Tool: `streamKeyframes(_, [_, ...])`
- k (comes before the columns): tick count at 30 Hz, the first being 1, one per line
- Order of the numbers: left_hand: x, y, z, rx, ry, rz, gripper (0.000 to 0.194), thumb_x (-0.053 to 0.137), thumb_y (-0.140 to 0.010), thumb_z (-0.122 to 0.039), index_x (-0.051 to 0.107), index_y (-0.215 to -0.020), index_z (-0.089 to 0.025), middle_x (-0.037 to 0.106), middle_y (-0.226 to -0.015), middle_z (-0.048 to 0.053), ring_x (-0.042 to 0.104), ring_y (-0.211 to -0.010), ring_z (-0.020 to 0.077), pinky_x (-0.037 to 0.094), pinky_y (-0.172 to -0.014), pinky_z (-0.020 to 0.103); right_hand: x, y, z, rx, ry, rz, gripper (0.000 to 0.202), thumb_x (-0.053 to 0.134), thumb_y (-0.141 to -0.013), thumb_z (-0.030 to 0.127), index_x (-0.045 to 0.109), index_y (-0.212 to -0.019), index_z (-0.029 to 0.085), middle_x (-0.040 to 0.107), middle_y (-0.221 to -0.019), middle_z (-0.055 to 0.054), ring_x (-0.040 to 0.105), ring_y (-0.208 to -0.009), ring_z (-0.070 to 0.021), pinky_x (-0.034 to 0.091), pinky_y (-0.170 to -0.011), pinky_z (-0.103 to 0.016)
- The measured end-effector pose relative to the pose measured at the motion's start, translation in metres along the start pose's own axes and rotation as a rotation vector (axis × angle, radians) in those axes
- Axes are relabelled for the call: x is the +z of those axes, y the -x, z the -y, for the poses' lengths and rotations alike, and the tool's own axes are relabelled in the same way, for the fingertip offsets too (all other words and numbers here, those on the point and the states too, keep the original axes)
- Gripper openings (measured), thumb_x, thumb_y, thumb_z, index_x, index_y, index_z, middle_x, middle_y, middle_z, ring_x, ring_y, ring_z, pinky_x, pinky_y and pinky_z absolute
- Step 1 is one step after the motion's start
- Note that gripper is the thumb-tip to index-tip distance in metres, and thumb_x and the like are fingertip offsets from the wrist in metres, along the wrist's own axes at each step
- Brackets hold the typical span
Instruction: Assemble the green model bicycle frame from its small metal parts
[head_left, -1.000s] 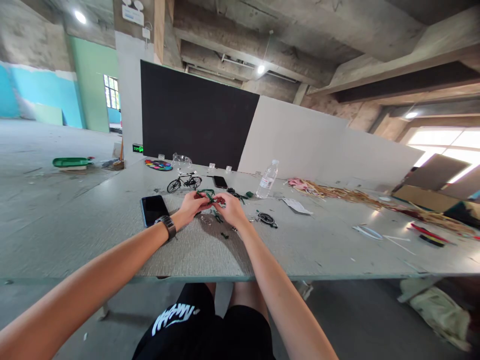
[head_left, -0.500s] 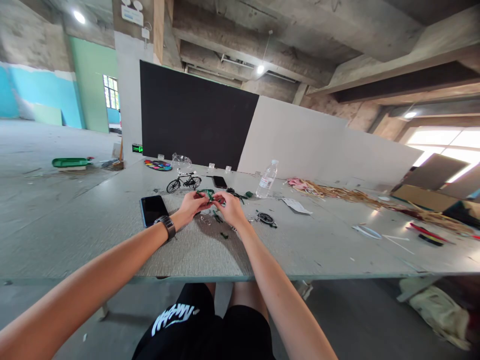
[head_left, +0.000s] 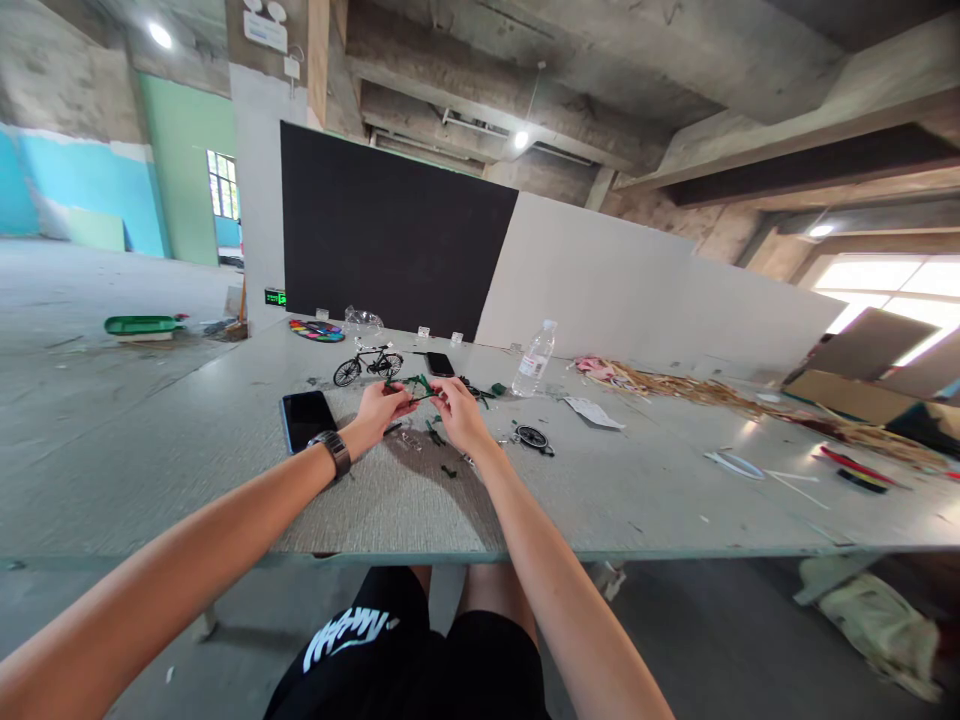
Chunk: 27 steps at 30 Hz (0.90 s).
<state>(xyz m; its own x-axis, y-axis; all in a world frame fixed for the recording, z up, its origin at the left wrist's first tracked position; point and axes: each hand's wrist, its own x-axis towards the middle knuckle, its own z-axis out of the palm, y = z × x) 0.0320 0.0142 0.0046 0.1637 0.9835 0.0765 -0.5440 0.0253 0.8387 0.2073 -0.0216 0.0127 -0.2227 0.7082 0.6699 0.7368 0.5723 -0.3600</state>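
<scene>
Between my two hands, just above the table [head_left: 217, 480], is a small dark green model bicycle frame [head_left: 420, 383]. My left hand [head_left: 381, 412] pinches its left end, with a watch on the wrist. The fingers of my right hand [head_left: 455, 410] are closed on its right end. Behind my left hand stands a small black model bicycle [head_left: 367, 362]. Under and around my hands lie small dark green parts [head_left: 448, 471] and clear plastic bits. A black spoked model wheel [head_left: 532, 437] lies to the right of my right hand.
A phone [head_left: 307, 420] lies left of my hands, and another phone [head_left: 439, 364] lies behind them. A water bottle [head_left: 534, 358] stands at the back right beside a paper sheet [head_left: 592, 412]. Wood strips [head_left: 675, 385] are heaped along the back. A colourful palette [head_left: 316, 331] lies at the far left.
My hands have moved slightly apart, and more of the green frame shows between them. The things lying on the table have stayed in place.
</scene>
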Motion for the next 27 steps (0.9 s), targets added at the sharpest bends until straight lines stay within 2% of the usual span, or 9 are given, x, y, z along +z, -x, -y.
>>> streamKeyframes(8, [-0.001,-0.003,0.000,0.022,0.000,-0.075,0.027,0.073,-0.076,0.005,0.054,-0.076,-0.015,0.063,-0.067,-0.001,0.072,-0.064,0.0155,0.063,-0.083,0.038,-0.001,0.000,0.006,-0.035,-0.028,0.015,0.032,0.048,-0.096,0.011,0.064,-0.121,0.023,0.070,-0.116,-0.008,0.068,-0.096,-0.0189,0.053,-0.092,-0.035])
streamKeyframes(13, [-0.002,-0.005,-0.001,0.047,-0.008,-0.141,0.028,0.074,-0.074,0.005,0.054,-0.077,-0.015,0.062,-0.066,-0.002,0.068,-0.061,0.0124,0.062,-0.082,0.035,-0.003,0.000,0.015,-0.092,-0.054,0.028,0.018,0.068,-0.089,0.025,0.072,-0.106,0.023,0.072,-0.106,-0.006,0.067,-0.094,-0.0193,0.055,-0.087,-0.032])
streamKeyframes(17, [-0.003,-0.007,-0.002,0.060,0.001,-0.166,0.030,0.077,-0.072,0.002,0.054,-0.076,-0.016,0.062,-0.066,-0.003,0.070,-0.063,0.0139,0.062,-0.085,0.037,-0.005,-0.001,0.016,-0.075,-0.055,-0.034,0.014,0.064,-0.094,0.030,0.074,-0.099,0.021,0.072,-0.101,-0.007,0.067,-0.092,-0.0199,0.056,-0.085,-0.033])
streamKeyframes(22, [-0.002,-0.005,-0.002,0.060,0.005,-0.153,0.027,0.073,-0.076,0.002,0.053,-0.074,-0.016,0.061,-0.065,-0.003,0.069,-0.063,0.0128,0.063,-0.085,0.037,-0.004,-0.001,0.008,-0.039,-0.042,-0.080,0.013,0.066,-0.093,0.027,0.073,-0.103,0.020,0.072,-0.106,-0.009,0.068,-0.091,-0.0197,0.056,-0.085,-0.033])
streamKeyframes(27, [0.002,0.000,0.000,0.020,-0.025,-0.070,0.023,0.074,-0.075,0.004,0.058,-0.074,-0.013,0.063,-0.066,-0.001,0.069,-0.062,0.0136,0.064,-0.082,0.038,-0.003,-0.002,0.008,-0.078,-0.037,0.002,0.015,0.066,-0.095,0.021,0.072,-0.108,0.021,0.075,-0.107,-0.007,0.069,-0.099,-0.0203,0.054,-0.092,-0.034])
